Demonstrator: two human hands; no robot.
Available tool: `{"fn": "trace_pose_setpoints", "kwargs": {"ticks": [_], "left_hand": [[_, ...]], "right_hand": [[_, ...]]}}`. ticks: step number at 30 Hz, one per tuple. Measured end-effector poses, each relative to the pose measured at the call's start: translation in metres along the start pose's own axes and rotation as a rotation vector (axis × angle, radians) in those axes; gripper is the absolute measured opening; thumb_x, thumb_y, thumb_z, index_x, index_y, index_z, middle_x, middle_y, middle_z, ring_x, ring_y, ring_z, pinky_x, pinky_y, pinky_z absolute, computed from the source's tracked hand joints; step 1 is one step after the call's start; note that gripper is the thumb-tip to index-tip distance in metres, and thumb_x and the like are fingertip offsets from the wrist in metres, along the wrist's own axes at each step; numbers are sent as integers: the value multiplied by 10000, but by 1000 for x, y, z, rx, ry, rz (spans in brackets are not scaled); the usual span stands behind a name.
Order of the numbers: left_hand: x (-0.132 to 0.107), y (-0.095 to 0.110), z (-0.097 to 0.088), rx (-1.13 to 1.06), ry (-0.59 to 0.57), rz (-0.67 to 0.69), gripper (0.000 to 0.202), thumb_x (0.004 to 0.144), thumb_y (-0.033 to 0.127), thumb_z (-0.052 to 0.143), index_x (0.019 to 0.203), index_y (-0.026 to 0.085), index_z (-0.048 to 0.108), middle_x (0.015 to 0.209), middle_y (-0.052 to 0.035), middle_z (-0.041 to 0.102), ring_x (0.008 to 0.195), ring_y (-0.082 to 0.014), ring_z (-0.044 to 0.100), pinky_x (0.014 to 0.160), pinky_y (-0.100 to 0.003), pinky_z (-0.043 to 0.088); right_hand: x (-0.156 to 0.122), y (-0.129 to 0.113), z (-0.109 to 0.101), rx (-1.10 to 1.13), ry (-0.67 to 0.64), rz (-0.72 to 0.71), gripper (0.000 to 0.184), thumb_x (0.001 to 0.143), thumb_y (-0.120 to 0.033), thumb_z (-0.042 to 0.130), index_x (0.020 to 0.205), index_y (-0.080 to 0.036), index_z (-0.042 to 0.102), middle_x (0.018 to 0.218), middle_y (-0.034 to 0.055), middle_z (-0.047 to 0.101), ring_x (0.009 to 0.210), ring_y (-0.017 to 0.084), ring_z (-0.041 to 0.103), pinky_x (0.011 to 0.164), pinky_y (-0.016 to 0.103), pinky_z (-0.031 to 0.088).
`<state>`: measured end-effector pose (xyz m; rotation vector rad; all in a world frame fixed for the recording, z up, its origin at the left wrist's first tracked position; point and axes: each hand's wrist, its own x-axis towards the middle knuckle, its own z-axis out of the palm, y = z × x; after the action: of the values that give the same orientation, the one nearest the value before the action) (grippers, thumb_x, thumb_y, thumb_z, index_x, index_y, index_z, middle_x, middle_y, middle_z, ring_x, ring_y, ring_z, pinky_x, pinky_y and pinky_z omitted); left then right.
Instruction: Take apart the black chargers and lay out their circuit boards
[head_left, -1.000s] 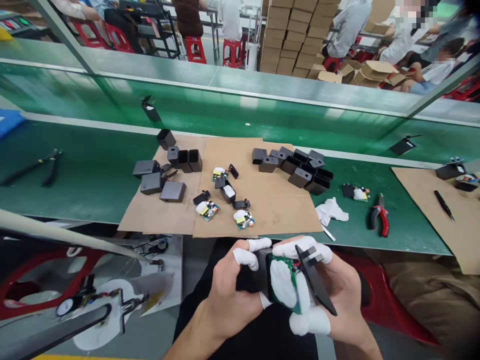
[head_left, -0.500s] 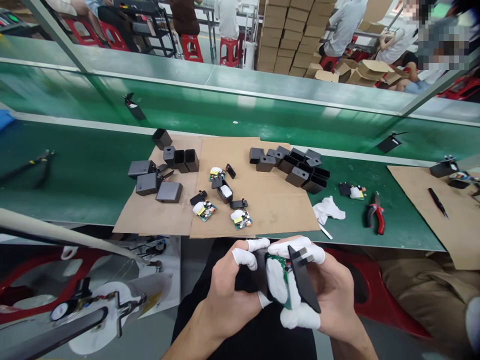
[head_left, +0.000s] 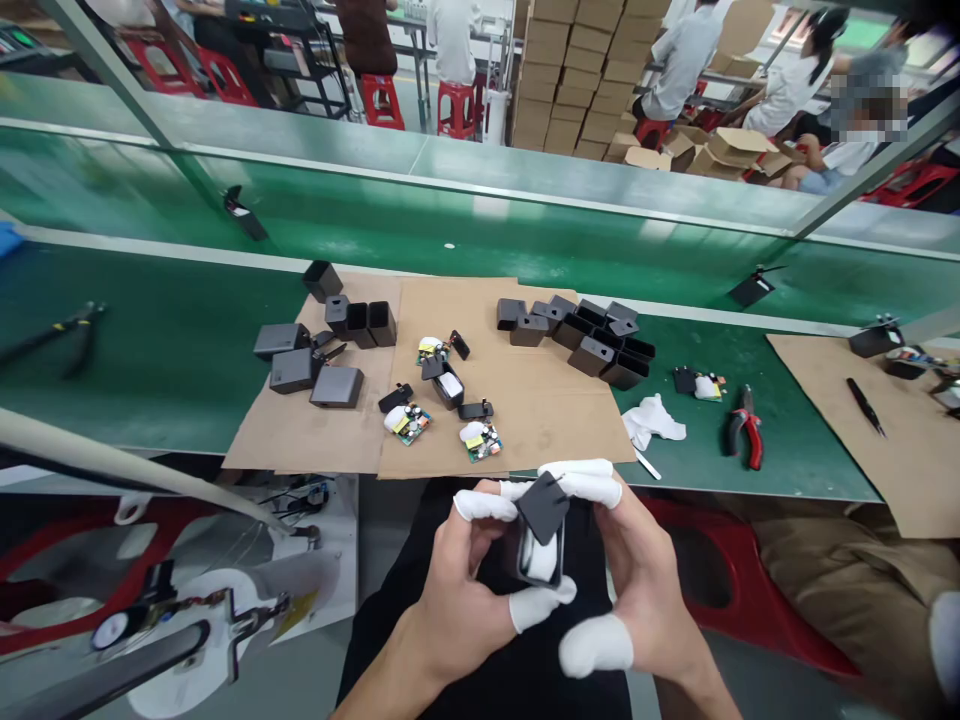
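Workshop with a green worktop (head_left: 165, 350) bearing cardboard (head_left: 555, 410), the reference for position. In front of the cardboard, the left hand (head_left: 472, 590) holds an open black case (head_left: 508, 556); a white pad (head_left: 541, 558) shows inside, with a black cap (head_left: 544, 507) tilted over the mouth. The right hand (head_left: 645, 570) is spread wide, fingertips beside the cap; contact cannot be told. On the cardboard: circuit boards (head_left: 481, 440). Right of it: pliers (head_left: 744, 435).

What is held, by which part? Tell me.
The left hand holds an open black rectangular plastic case by its outer sides. The right hand is at the edge of the flat black plastic lid; grip unclear.
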<state>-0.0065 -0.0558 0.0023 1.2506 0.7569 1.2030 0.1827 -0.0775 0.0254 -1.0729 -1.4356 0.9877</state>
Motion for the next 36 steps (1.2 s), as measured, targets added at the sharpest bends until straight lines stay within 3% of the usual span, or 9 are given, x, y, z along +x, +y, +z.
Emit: {"fn": "trace_pose_setpoints", "kwargs": {"ticks": [3, 5, 11, 15, 18, 24, 28, 32, 36], "left_hand": [[-3, 6, 2, -231, -14, -169, 426, 858, 210, 884, 1188, 305, 633, 1185, -21, 689, 953, -178, 771, 842, -310, 688], [-4, 10, 2, -345, -27, -240, 287, 947, 292, 800, 1186, 276, 641, 1132, -33, 685, 917, -185, 774, 820, -329, 700], [0, 15, 3, -428, 112, -337, 484, 979, 401, 748, 1392, 332, 505, 1107, -19, 720, 615, -109, 693, 481, -221, 610], [5, 16, 6, -413, 157, -381, 327, 972, 416, 757, 1225, 294, 590, 1016, 5, 748, 569, -89, 680, 563, -239, 638], [7, 15, 4, -385, 107, -348, 283, 996, 438, 722, 1223, 293, 632, 1073, -38, 772, 711, -151, 764, 669, -291, 684], [7, 3, -7, -270, 48, -148, 658, 725, 299, 983, 1317, 283, 696, 1288, -112, 753, 1209, -322, 757, 1006, -419, 671], [9, 0, 0, -307, 127, -207, 645, 615, 266, 1044, 1192, 258, 755, 1151, -74, 798, 1123, -284, 786, 960, -347, 672], [11, 3, 14, -332, 227, -242, 531, 647, 279, 1027, 1100, 251, 751, 1078, -35, 804, 1059, -218, 790, 918, -264, 653], [12, 4, 23, -311, 291, -270, 507, 699, 344, 998, 1114, 234, 730, 1111, -52, 788, 1078, -228, 775, 953, -312, 649]], "right_hand": [[-5, 10, 2, 95, 46, -1, 623, 910, -507, 841, 1450, -292, 617, 1359, 127, 664, 1277, 332, 665, 1111, 479, 571], [-8, 16, 5, 116, 84, -35, 533, 930, -324, 810, 1429, -298, 624, 1328, 116, 672, 1204, 302, 700, 1062, 464, 603], [-12, 23, 13, -7, 61, -219, 725, 817, -115, 832, 1485, -276, 599, 1390, 129, 633, 1266, 316, 663, 1083, 503, 601], [-11, 24, 16, -28, 78, -186, 750, 787, -122, 901, 1455, -317, 624, 1349, 95, 678, 1217, 282, 698, 1044, 444, 630], [-9, 26, 17, 37, 122, -66, 693, 768, -210, 968, 1384, -344, 679, 1278, 66, 733, 1181, 263, 731, 1044, 405, 634], [-1, 30, 13, 281, 196, 60, 577, 825, -426, 950, 1343, -323, 715, 1250, 77, 774, 1117, 221, 768, 1026, 317, 634], [8, 26, 11, 239, 194, 90, 509, 887, -422, 894, 1348, -316, 705, 1195, 63, 761, 1078, 201, 743, 1002, 307, 621], [18, 19, 11, 139, 198, 105, 424, 941, -414, 829, 1328, -290, 707, 1150, 55, 736, 1013, 193, 708, 983, 332, 610], [28, 14, 12, 119, 197, 157, 392, 975, -464, 775, 1300, -257, 706, 1110, 56, 715, 984, 197, 697, 952, 344, 612]]}}
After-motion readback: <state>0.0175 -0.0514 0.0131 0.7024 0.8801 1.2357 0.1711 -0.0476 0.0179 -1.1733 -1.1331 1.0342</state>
